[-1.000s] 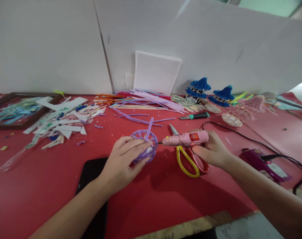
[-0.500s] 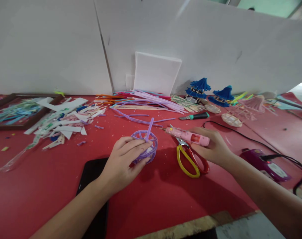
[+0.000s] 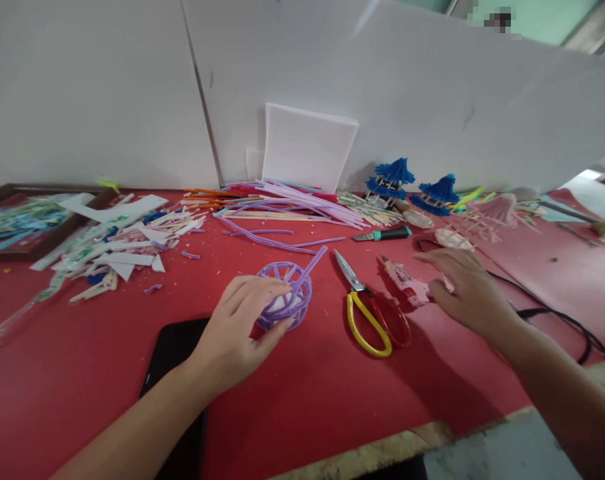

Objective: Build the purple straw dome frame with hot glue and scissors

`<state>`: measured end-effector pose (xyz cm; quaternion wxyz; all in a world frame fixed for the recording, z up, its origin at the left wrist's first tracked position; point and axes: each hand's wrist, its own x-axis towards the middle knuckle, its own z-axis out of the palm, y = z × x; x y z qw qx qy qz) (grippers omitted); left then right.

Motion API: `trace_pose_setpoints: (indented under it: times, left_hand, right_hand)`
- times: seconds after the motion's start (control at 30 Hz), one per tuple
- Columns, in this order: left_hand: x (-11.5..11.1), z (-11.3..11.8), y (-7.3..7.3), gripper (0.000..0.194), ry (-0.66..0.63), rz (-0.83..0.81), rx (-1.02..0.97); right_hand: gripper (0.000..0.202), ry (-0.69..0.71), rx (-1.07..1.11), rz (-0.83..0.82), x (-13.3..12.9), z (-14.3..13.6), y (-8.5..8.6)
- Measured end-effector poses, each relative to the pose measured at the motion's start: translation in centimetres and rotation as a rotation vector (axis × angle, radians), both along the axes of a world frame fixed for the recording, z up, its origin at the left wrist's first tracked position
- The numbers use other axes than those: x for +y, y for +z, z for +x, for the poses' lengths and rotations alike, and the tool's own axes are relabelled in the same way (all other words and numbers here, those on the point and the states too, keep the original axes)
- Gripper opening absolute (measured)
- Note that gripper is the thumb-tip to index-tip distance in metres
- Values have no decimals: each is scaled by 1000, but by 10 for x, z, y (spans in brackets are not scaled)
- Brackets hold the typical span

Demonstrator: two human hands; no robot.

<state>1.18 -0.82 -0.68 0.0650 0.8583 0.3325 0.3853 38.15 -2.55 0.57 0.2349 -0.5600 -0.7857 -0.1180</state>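
Note:
My left hand point(image 3: 247, 313) is closed around a small round purple openwork basket point(image 3: 302, 308) made of thin strips, near the middle of the table. A purple strip point(image 3: 313, 267) sticks up from it, slanting right; something whitish shows inside. My right hand point(image 3: 465, 290) is open, its fingers apart and thumb close to a pink glue gun point(image 3: 407, 285). The glue gun lies on the table with its nozzle pointing away from me. Between the basket and the glue gun lie scissors point(image 3: 355, 287) with one yellow and one red handle.
Purple and orange strips point(image 3: 302, 203) lie along the back beside a utility knife point(image 3: 382, 233). Blue-roofed models point(image 3: 393, 175) stand at back right. Scraps point(image 3: 127, 250) and a brown frame point(image 3: 37, 253) are left. A black phone point(image 3: 175, 353) lies under my left forearm; a black cable point(image 3: 557, 312) runs right.
My right hand has let go of the glue gun, which now rests on the table, and has moved right. The upright strip on the purple basket leans further right.

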Motion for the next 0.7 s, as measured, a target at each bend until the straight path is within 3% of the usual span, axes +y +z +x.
trace_pose_setpoints:
  times: [0.1,0.17,0.27,0.4,0.53,0.7]
  left_hand:
    - [0,-1,2,13,7,-11,-17]
    - [1,-2,3,10,8,-19,-24]
    - [2,-4,3,9,10,-10,-30]
    - [5,-7,0,11,15,-24,-24]
    - [6,-9,-3,13,25,-29,-43]
    - [5,-9,-4,12,19,-27,-41]
  right_hand:
    - [28,152,50,136,-12,-61,32]
    - [27,400,-6,204,-16,-100,49]
    - [27,525,-127,141,-9,-136,62]
    - [24,689,-224,-1,22,-147,59]
    - [18,672,-246,-54,46,-146,53]
    - [20,723,-344,-53,51,-149,56]
